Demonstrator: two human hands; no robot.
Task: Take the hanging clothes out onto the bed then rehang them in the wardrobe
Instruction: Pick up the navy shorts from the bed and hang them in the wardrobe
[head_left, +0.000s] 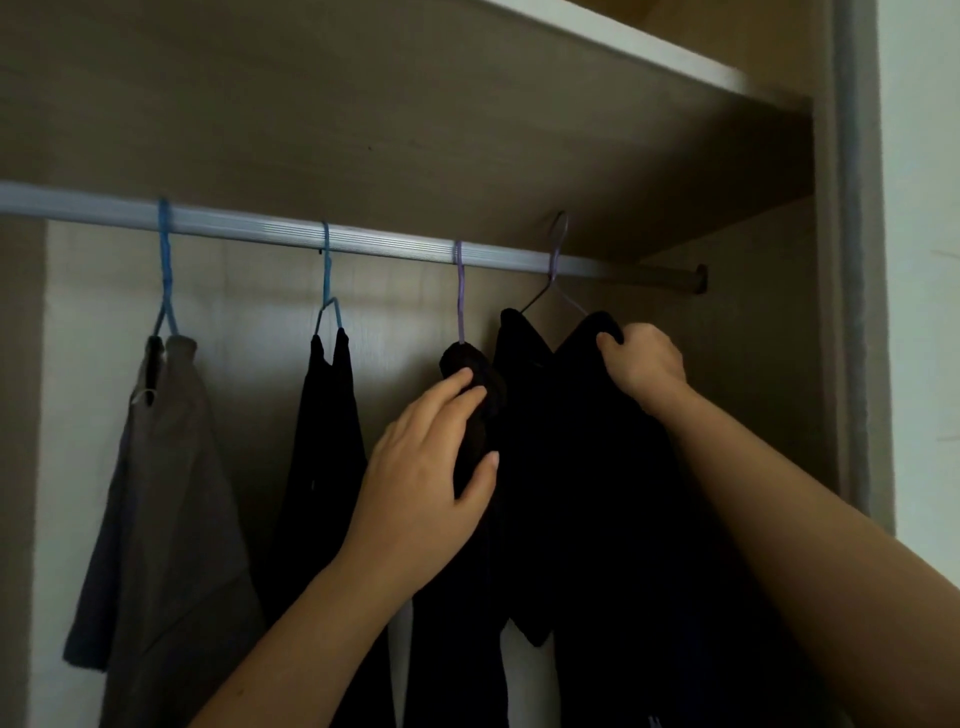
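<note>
The left grip (431, 467) has fingers and thumb closed round the bunched black top (454, 364), which hangs from a purple hanger (460, 291). Just to its right, the right grip (641, 361) clutches the shoulder of a black shirt (597, 493) on the rightmost hanger (556, 260). Further left hang a black dress (327, 441) and a grey garment (171, 493), all on the wardrobe rail (395, 244).
</note>
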